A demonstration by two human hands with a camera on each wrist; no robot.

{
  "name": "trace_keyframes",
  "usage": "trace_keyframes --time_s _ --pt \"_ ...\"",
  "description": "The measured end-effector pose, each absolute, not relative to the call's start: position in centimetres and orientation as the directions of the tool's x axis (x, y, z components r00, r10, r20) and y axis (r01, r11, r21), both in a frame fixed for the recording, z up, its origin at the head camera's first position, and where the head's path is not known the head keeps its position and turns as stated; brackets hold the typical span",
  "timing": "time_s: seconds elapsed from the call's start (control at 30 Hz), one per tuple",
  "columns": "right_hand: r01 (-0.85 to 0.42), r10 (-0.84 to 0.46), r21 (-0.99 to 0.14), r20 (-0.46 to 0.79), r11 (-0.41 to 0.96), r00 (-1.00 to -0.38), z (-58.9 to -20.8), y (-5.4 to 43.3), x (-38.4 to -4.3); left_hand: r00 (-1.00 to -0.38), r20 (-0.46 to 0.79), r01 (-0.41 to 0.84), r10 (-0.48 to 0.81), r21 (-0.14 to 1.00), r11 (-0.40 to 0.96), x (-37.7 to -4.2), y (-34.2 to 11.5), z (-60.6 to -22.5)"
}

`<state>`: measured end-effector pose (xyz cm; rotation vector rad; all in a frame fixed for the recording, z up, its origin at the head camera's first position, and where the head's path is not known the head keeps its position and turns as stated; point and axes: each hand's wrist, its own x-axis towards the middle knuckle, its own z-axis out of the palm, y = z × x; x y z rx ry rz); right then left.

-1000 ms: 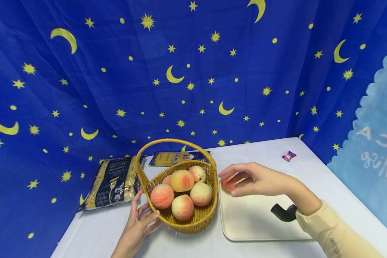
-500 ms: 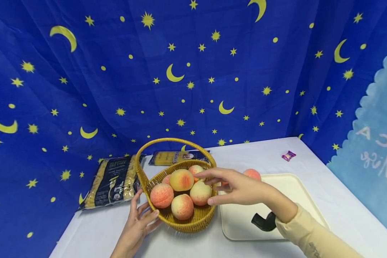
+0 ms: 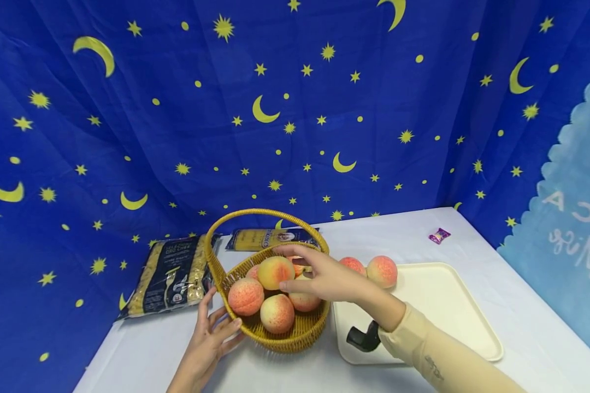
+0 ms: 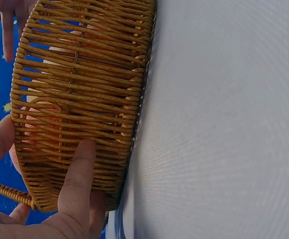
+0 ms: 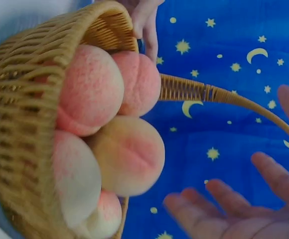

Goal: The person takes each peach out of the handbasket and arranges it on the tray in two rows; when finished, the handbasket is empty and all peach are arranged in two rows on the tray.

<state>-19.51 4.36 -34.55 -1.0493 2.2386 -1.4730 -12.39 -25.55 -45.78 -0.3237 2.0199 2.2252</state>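
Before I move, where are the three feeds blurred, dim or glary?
Head: mostly sharp and evenly lit, small shiny highlights on the pasta bag; left wrist: basket weave clear, table dull grey; right wrist: right grip blurred, peaches slightly soft.

An upright, hoop-handled golden wicker basket (image 3: 286,344) holds pinkish-cream peaches (image 3: 277,314) and, toward twelve o'clock, a yellow, red-blushed peach (image 3: 274,272); two pinker peaches (image 3: 382,272) lie outside between two and three o'clock.
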Motion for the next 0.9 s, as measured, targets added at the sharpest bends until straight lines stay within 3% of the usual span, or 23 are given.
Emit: trace_keyframes --time_s 0.3,0.9 --pt "-0.373 -0.610 -0.877 0.123 0.302 -0.783 -34.5 2.3 -20.8 -0.967 -0.247 -0.241 -0.057 0.965 -0.105 -12.4 -25.6 -45.8" --pt "-0.162 -0.512 -0.938 -0.019 0.306 -0.858 -35.9 -0.8 -23.1 -0.970 -0.236 -0.229 -0.055 0.967 -0.111 -12.4 -25.6 -45.8"
